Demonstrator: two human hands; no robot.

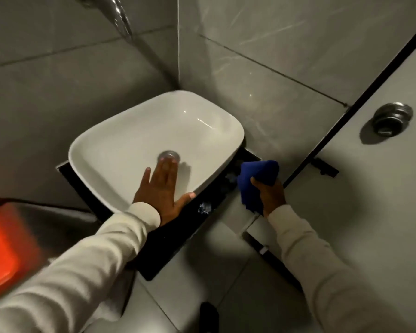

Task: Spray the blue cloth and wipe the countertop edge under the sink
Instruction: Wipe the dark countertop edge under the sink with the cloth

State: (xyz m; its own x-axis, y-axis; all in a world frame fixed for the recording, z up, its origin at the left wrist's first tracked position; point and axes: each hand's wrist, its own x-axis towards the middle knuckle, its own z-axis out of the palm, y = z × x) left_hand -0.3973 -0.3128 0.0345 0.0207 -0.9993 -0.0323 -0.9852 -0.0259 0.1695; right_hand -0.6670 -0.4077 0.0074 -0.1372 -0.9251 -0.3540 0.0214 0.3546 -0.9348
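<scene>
A white vessel sink (139,150) is sitting in the corner of grey-tiled walls, resting on a black countertop (168,239) whose dark edge is showing along the sink's near and right sides. The left hand (162,191) is lying flat and open over the sink's near rim, gripping nothing, with its fingers spread and reaching into the basin towards the round metal drain (169,155) and its thumb stretching along the rim to the right. The right hand (270,194) is clenching a bunched blue cloth (256,180) just off the sink's right side, and the cloth is hanging over the strip of black countertop that is peeking out beside the sink there; whether the cloth is actually touching that surface is not clear. A small whitish patch, possibly foam or a reflection, (204,207) is showing on the countertop edge just below the sink's near right corner, between the two hands. Both arms are wearing cream long sleeves (87,267). A chrome faucet spout (121,16) is showing, blurred, well above the sink's far left. To the right of the sink a pale partition door (375,188) with a black edge trim is standing, carrying a round metal knob (392,118). An orange object (0,248), blurred and partly cut off, is sitting well to the left of the sink, near the frame's edge. Pale floor tiles (202,272) are lying below the countertop.
</scene>
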